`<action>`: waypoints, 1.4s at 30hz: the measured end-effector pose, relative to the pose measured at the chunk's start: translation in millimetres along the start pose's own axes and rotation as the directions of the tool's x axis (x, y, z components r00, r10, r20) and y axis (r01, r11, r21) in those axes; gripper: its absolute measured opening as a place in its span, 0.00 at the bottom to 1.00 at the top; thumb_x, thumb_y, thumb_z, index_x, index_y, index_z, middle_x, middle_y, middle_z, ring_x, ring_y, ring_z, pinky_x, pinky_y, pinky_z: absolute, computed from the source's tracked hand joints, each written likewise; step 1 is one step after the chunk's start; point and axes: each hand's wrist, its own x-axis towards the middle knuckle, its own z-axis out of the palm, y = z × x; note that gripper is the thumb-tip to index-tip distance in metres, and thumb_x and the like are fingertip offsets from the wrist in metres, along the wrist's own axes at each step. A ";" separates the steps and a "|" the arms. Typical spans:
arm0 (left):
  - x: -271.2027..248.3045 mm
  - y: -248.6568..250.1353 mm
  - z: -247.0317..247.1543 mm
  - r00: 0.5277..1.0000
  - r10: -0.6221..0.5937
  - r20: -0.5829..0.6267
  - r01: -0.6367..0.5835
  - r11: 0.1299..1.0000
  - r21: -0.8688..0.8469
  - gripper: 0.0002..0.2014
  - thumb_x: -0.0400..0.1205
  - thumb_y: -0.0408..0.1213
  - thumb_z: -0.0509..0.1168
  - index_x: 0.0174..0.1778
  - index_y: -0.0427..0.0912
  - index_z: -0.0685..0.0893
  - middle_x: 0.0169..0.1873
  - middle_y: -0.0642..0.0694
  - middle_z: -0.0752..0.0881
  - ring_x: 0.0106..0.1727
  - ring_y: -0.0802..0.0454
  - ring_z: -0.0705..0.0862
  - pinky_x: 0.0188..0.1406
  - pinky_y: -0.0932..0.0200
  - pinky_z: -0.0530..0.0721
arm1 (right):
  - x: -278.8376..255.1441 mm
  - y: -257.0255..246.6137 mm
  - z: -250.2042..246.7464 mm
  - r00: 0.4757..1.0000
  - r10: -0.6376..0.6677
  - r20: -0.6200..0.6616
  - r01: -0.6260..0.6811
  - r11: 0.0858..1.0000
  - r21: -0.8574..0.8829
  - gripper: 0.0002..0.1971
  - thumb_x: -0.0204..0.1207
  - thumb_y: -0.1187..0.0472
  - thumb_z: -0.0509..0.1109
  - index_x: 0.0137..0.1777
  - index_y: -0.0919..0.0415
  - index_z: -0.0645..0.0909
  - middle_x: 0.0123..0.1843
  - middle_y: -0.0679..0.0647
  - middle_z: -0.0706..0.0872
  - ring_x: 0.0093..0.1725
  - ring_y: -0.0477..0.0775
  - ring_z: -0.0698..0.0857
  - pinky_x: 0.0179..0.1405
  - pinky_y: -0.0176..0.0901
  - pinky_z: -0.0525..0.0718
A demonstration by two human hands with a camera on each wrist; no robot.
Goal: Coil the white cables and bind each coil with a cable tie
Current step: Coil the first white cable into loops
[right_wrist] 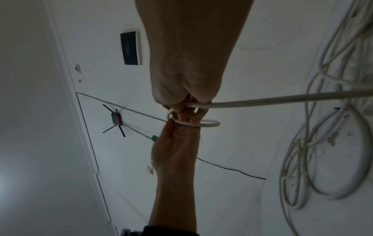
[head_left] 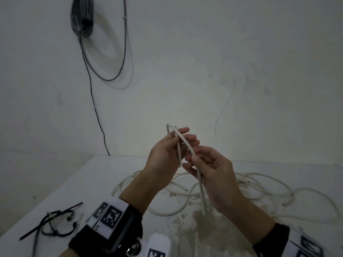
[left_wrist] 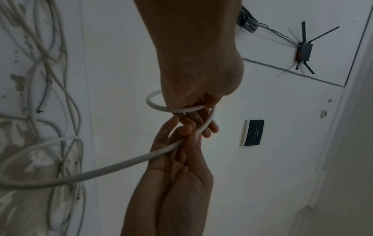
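Note:
Both hands are raised above the white table [head_left: 96, 184]. My left hand [head_left: 177, 142] holds the end of a white cable [head_left: 182, 140], bent into a small narrow loop between thumb and fingers. My right hand [head_left: 194, 158] pinches the same cable just below the loop, and the cable hangs down from it to the table. The left wrist view shows the loop [left_wrist: 156, 106] curving out of my left hand [left_wrist: 193, 110], with the right hand [left_wrist: 181, 143] under it. A tangle of white cable [head_left: 246, 184] lies loose on the table behind the hands. Black cable ties [head_left: 55, 222] lie at the front left.
The wall stands close behind the table. A grey cable bundle [head_left: 82, 17] hangs on it at upper left, and a thin black wire [head_left: 92, 101] runs down to the table's back edge. A stained patch [head_left: 200, 225] marks the tabletop near me.

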 end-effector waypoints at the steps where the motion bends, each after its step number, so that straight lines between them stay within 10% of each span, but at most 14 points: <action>1: -0.1 0.0 1.5 1.000 -0.012 -0.001 0.012 1.000 -0.022 0.15 0.86 0.35 0.49 0.56 0.34 0.80 0.33 0.45 0.84 0.39 0.48 0.86 0.45 0.55 0.84 | -0.7 2.6 0.6 1.000 -0.002 -0.008 0.002 1.000 -0.001 0.07 0.75 0.77 0.65 0.47 0.69 0.83 0.37 0.59 0.89 0.35 0.52 0.88 0.47 0.44 0.89; 7: 5.5 4.4 4.9 0.997 -0.030 -0.065 0.024 0.995 -0.094 0.19 0.87 0.46 0.49 0.32 0.43 0.71 0.15 0.54 0.61 0.15 0.59 0.62 0.27 0.65 0.73 | -0.2 7.2 -8.3 0.997 0.068 -0.041 -0.072 0.994 -0.080 0.06 0.71 0.69 0.74 0.46 0.69 0.82 0.43 0.59 0.85 0.45 0.55 0.87 0.51 0.53 0.88; 11: 1.0 16.1 -4.3 0.985 -0.149 0.082 0.164 0.961 -0.224 0.17 0.80 0.43 0.54 0.24 0.45 0.69 0.17 0.55 0.51 0.15 0.59 0.48 0.10 0.69 0.56 | 17.9 -4.7 -17.7 0.989 0.066 -0.135 -0.097 0.967 -0.237 0.12 0.80 0.52 0.65 0.61 0.49 0.74 0.60 0.49 0.81 0.58 0.50 0.82 0.55 0.50 0.82; 14: -2.2 13.3 -10.1 0.961 -0.205 0.188 0.238 0.955 -0.175 0.17 0.79 0.43 0.55 0.23 0.45 0.71 0.18 0.55 0.52 0.16 0.59 0.49 0.09 0.70 0.56 | 21.9 -19.3 -12.6 0.997 0.073 -0.026 -0.076 0.985 -0.152 0.11 0.84 0.56 0.58 0.61 0.50 0.78 0.45 0.52 0.87 0.37 0.50 0.87 0.37 0.45 0.87; 17: -2.0 9.0 -15.3 0.949 -0.234 0.212 0.260 0.960 -0.100 0.16 0.79 0.43 0.58 0.24 0.45 0.73 0.14 0.56 0.57 0.15 0.60 0.52 0.13 0.68 0.60 | 21.3 -28.3 -11.7 1.000 -0.024 -0.015 0.021 0.980 -0.198 0.10 0.83 0.64 0.60 0.54 0.55 0.83 0.26 0.53 0.75 0.15 0.47 0.68 0.15 0.33 0.67; 27: -0.5 9.0 -11.3 0.977 -0.215 0.009 0.209 0.959 0.192 0.14 0.84 0.38 0.49 0.31 0.44 0.70 0.15 0.56 0.61 0.12 0.63 0.56 0.15 0.66 0.53 | 23.2 -23.8 -12.7 1.000 -0.017 0.022 0.022 0.968 -0.248 0.10 0.83 0.66 0.59 0.52 0.58 0.83 0.24 0.52 0.70 0.13 0.46 0.61 0.16 0.32 0.61; 30: 0.6 14.3 -6.3 0.989 -0.145 -0.011 0.145 0.986 0.077 0.16 0.83 0.37 0.48 0.26 0.47 0.63 0.13 0.56 0.58 0.13 0.61 0.51 0.13 0.66 0.51 | 20.2 -21.0 -10.3 0.994 0.099 0.049 -0.099 0.995 -0.001 0.08 0.81 0.60 0.62 0.53 0.61 0.80 0.31 0.59 0.77 0.19 0.50 0.74 0.20 0.37 0.73; 33: 5.9 24.1 -4.7 0.995 -0.089 -0.035 0.086 0.992 -0.087 0.18 0.81 0.37 0.47 0.22 0.48 0.62 0.15 0.55 0.51 0.17 0.56 0.46 0.11 0.66 0.49 | 10.3 1.9 -17.8 0.927 0.283 0.246 -0.340 0.910 0.236 0.23 0.70 0.52 0.65 0.63 0.61 0.75 0.50 0.65 0.87 0.49 0.62 0.87 0.54 0.57 0.79; 35: 9.7 30.8 -4.1 0.997 -0.066 -0.047 0.059 0.988 -0.143 0.19 0.80 0.37 0.47 0.21 0.48 0.62 0.18 0.54 0.49 0.17 0.56 0.46 0.09 0.67 0.50 | -3.0 21.0 -18.6 0.828 0.355 0.434 -0.391 0.920 -0.007 0.27 0.65 0.48 0.66 0.64 0.59 0.76 0.57 0.60 0.88 0.59 0.58 0.84 0.62 0.50 0.73; 38: 12.9 41.5 -8.4 0.999 -0.033 0.007 0.034 0.977 -0.209 0.17 0.75 0.37 0.52 0.19 0.47 0.64 0.18 0.54 0.50 0.16 0.58 0.47 0.05 0.70 0.54 | -20.7 41.8 -19.3 0.643 0.488 0.591 -0.172 0.843 -0.510 0.16 0.73 0.44 0.67 0.46 0.57 0.83 0.42 0.51 0.88 0.46 0.43 0.86 0.47 0.26 0.75; 42: 15.8 68.3 -38.6 0.974 -0.037 0.224 0.120 0.921 -0.371 0.13 0.76 0.33 0.57 0.24 0.40 0.72 0.17 0.53 0.58 0.15 0.59 0.56 0.07 0.67 0.65 | -20.3 41.3 -40.6 0.629 0.606 0.487 -0.007 0.631 -0.776 0.36 0.72 0.27 0.51 0.31 0.58 0.84 0.28 0.48 0.84 0.31 0.39 0.83 0.46 0.33 0.79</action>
